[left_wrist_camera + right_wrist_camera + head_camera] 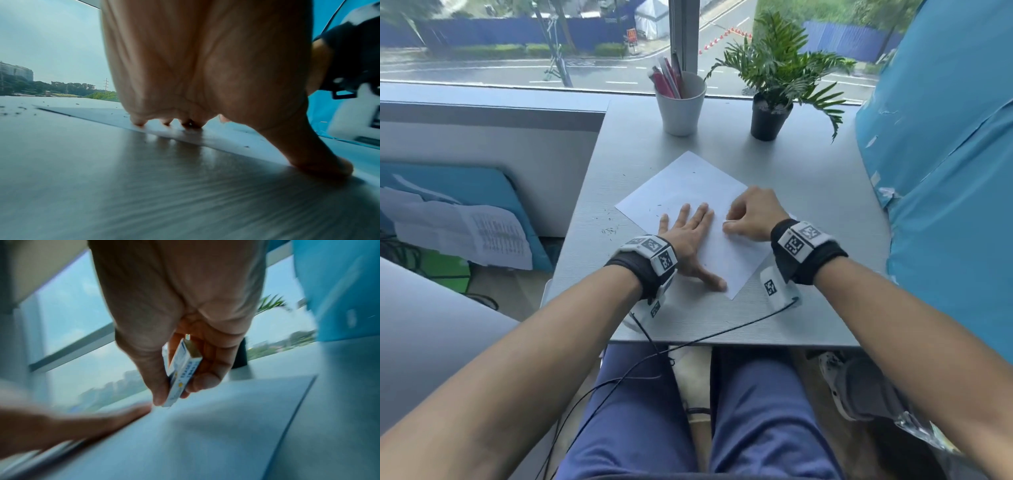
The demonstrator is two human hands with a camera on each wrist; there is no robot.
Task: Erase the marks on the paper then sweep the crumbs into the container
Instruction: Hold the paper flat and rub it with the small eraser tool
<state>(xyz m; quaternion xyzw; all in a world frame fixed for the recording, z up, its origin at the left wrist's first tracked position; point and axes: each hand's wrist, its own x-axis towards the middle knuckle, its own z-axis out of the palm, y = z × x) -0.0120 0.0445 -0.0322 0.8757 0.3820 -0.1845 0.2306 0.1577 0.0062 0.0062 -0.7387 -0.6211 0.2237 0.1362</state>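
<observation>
Head view shows the paper (pixel 690 192) lying skewed like a diamond at the centre of the frame on a grey table (pixel 808 301). Just below the middle, the left hand (pixel 690 240) lies flat on the sheet, fingers straight and spread, thumb stretched down toward the sheet's lowest corner; it grasps nothing. Immediately to its right, the right hand (pixel 755 214) is curled over the sheet's right edge. Dark crumbs (pixel 610 230) are scattered on the table left of the paper, with a few specks on the sheet itself.

At the top centre of the frame a white cup (pixel 681 106) holds pens, and a potted plant (pixel 774 85) stands to its right, both near the window.

Left wrist view has the palm (pixel 205 65) filling the upper middle, the fingertips (pixel 138 121) and thumb pressing down on the paper (pixel 236 138), whose edge runs diagonally across the table (pixel 123 186). More crumbs (pixel 20 108) sit at the left.

Right wrist view, which is blurred, shows the right hand (pixel 174 321) at centre pinching an eraser (pixel 183 369) in a printed sleeve between thumb and fingers, its lower end pointing down at the paper (pixel 185 434). The left hand (pixel 72 426) crosses the lower left of that frame.
</observation>
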